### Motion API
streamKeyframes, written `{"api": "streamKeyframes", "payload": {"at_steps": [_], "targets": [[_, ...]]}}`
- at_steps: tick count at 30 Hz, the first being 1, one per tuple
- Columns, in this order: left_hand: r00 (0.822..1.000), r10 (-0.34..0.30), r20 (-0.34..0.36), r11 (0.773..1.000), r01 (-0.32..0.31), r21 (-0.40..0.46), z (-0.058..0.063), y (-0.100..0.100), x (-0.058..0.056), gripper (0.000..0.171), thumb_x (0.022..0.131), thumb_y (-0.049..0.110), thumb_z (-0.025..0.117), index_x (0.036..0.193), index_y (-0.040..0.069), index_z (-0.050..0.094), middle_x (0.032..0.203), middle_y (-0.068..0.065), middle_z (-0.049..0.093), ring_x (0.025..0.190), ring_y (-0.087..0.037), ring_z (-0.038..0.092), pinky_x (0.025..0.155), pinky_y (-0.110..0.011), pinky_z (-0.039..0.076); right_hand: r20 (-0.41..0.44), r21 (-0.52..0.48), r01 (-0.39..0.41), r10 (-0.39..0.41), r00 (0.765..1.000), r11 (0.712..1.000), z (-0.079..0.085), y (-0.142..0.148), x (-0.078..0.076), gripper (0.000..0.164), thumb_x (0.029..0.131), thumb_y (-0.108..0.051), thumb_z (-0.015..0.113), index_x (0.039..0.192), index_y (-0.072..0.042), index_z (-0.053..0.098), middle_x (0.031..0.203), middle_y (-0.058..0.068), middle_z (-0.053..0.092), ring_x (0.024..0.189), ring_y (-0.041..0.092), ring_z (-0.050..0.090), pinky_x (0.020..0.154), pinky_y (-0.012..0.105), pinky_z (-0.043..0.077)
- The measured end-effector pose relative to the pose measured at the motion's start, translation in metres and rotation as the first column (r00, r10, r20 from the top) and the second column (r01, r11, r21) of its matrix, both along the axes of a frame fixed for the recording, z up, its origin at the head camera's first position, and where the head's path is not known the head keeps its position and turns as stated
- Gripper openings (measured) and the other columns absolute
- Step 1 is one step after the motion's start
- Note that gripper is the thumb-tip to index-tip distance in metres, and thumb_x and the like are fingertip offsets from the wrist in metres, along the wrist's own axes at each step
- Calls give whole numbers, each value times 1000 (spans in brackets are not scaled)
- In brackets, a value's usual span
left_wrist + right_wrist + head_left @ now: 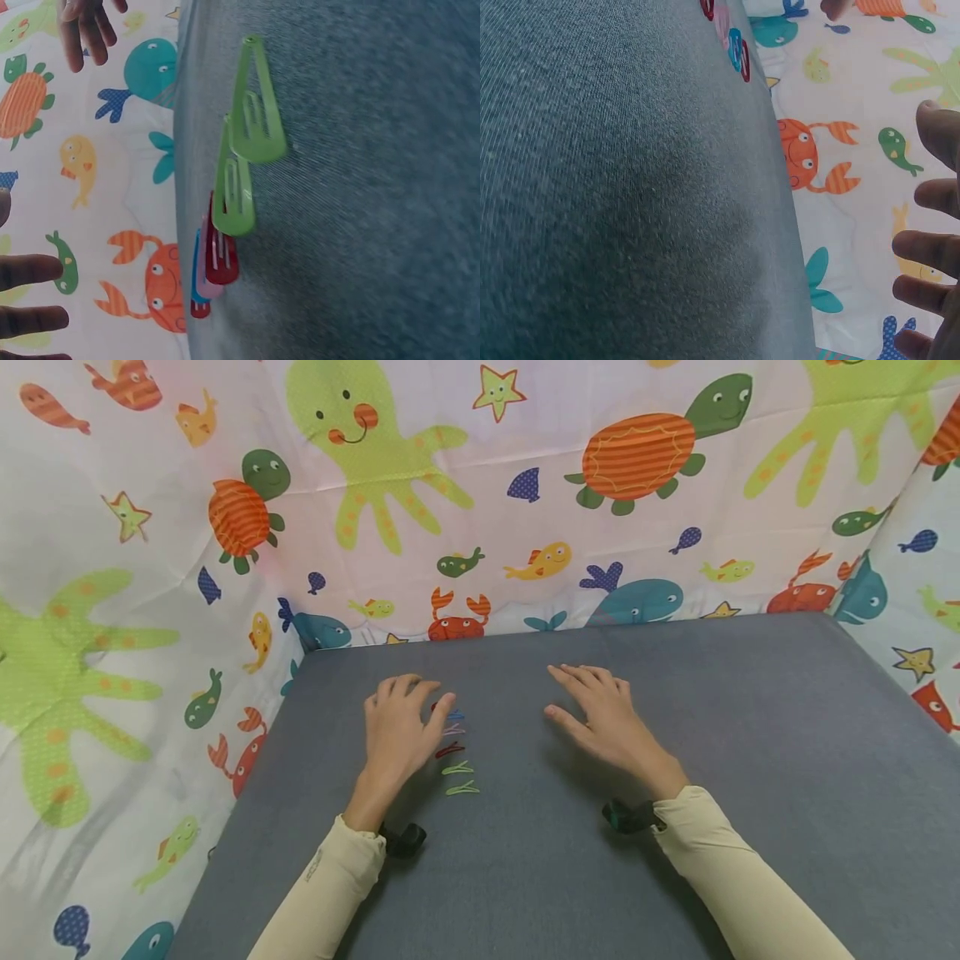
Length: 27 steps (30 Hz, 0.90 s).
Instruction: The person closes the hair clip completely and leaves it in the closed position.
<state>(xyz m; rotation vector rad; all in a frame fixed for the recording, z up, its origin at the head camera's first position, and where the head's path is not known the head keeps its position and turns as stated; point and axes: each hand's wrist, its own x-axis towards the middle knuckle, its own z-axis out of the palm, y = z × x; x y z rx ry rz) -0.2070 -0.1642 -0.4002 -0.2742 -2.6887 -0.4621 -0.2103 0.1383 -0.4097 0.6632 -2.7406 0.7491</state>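
Snap hair clips lie in a column on the grey table, seen in the head view just right of my left hand [399,731]. Nearest is a light green clip [259,148], with a second green clip [235,222] behind it. Beyond these come a dark red clip [223,273], a pink clip [721,24], a blue clip [735,46] and another red clip [745,66]. My left hand hovers beside the far clips, fingers spread and loosely bent, partly covering them in the head view. My right hand [609,722] is held above the table farther right, fingers relaxed, holding nothing.
The grey table [750,760] extends to both sides and toward me. A white curtain [517,585] printed with sea animals stands along its back and sides. A dark wrist camera [405,841] hangs under the left wrist and another camera [627,817] under the right.
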Motion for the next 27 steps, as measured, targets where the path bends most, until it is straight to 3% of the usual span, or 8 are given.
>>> {"api": "streamKeyframes", "payload": {"at_steps": [13, 17, 21, 27], "targets": [[999, -36, -36, 999, 36, -9, -11, -6, 1, 46, 94, 57, 47, 114, 23, 70, 116, -4, 64, 113, -28, 51, 88, -50, 40, 0, -50, -73, 73, 997, 996, -9, -18, 3, 52, 94, -46, 57, 142, -26, 49, 138, 2, 55, 125, 27, 44, 100, 54, 27], [989, -140, -42, 990, 138, -33, -14, -11, 2, 36, 94, 49, 55, 119, 26, 68, 113, -1, 65, 108, -24, 53, 85, -45, 42, 9, -56, -100, 100, 995, 993, -13, -24, 3, 49, 93, -43, 60, 138, -24, 53, 131, 3, 60, 119, 26, 47, 96, 52, 30], [963, -265, -53, 964, 262, -54, -18, -14, 2, 33, 93, 43, 60, 121, 29, 66, 110, 3, 66, 102, -20, 54, 79, -39, 43, 4, -52, -117, 117, 993, 992, -16, -31, 3, 46, 91, -41, 63, 133, -23, 58, 124, 3, 63, 114, 25, 50, 93, 50, 32], [936, -342, -80, 939, 338, -60, -23, -19, 2, 22, 91, 39, 65, 107, 27, 72, 100, 5, 67, 92, -16, 54, 74, -35, 41, 4, -36, -142, 143, 990, 989, -21, -43, 6, 41, 89, -40, 66, 127, -24, 63, 118, 1, 65, 109, 23, 51, 91, 47, 33]]}}
